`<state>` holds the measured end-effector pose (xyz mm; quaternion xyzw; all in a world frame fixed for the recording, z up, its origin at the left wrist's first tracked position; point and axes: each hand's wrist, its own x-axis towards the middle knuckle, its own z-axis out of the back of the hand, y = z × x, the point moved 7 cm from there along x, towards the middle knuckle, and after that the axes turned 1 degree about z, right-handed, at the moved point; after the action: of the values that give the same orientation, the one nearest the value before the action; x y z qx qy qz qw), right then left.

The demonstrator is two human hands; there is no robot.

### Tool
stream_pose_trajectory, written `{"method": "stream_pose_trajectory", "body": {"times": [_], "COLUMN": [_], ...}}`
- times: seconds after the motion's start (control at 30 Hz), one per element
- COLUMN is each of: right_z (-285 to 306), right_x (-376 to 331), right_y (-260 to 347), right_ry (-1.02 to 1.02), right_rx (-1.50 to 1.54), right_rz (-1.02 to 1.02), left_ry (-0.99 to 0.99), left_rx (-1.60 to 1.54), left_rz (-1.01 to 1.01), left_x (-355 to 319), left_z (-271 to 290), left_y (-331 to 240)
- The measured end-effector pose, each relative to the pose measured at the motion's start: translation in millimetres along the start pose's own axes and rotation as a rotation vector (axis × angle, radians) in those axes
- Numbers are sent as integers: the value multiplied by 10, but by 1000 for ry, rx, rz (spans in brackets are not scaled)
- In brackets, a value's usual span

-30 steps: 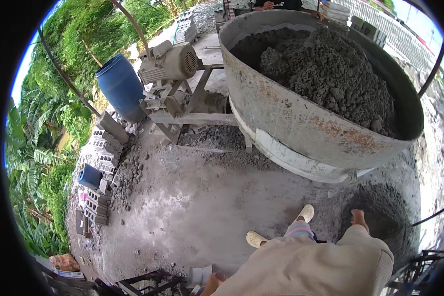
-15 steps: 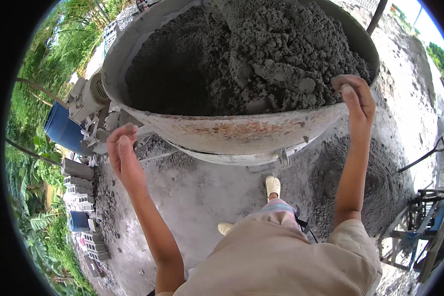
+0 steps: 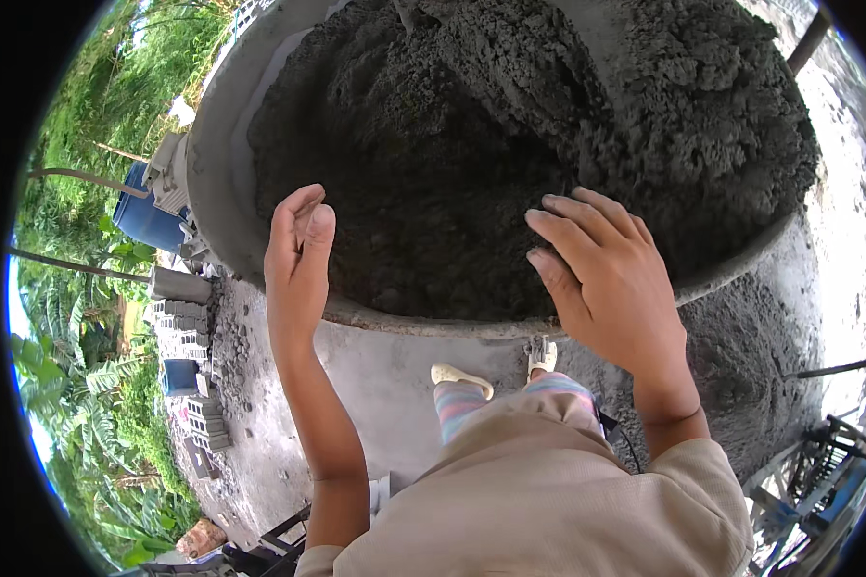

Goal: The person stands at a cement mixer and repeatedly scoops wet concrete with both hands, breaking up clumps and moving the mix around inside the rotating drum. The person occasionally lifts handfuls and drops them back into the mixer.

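A wide, round tub [image 3: 219, 192] is standing in front of the person, its near rim curving across the middle of the view, and dark grey cement mix [image 3: 683, 106] is lying inside it, heaping up in lumps on the far right side and sinking into shadow toward the near left. The left hand [image 3: 296, 252] is hovering at the near left part of the rim, its fingers bending loosely, its thumb standing apart from them, and its grip relaxed. The right hand [image 3: 616, 284] is hovering at the near right part, back upward, its fingers spreading and bending a little toward the mix, also loose. Whether either hand is touching the rim or the mix, one cannot tell. Below the tub, the person's pale shoes [image 3: 460, 378] are resting on the dusty ground [image 3: 394, 389]. To the left, a blue barrel [image 3: 149, 219] is standing near the tub, and a smaller blue container [image 3: 180, 376] is sitting just beside some grey blocks [image 3: 206, 423]. To the right, a shovel [image 3: 842, 368] is lying near a patch of grey sand [image 3: 741, 346].
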<state>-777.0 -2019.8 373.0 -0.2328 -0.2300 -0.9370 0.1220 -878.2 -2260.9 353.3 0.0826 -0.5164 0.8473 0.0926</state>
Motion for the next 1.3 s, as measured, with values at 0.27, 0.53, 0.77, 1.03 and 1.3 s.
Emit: {"method": "stream_pose_trajectory", "body": {"times": [0.27, 0.53, 0.77, 1.03, 1.3], "right_z": [143, 95, 148, -1679, -3210], "right_x": [20, 26, 552, 738, 519], "right_y": [-233, -462, -386, -364, -664], "right_ry": [-178, 52, 455, 1284, 1261], "right_rx": [96, 168, -84, 1, -162], "right_rz": [-312, -600, -373, -173, 138], "left_ry": [-290, -254, -323, -417, -364], "left_rx": [30, -274, -604, -603, -469], "left_rz": [-284, -369, -599, -614, -513], "left_x": [-24, 41, -185, -184, -148], "left_z": [403, 388, 736, 685, 625], "left_y": [-33, 137, 357, 359, 323]}}
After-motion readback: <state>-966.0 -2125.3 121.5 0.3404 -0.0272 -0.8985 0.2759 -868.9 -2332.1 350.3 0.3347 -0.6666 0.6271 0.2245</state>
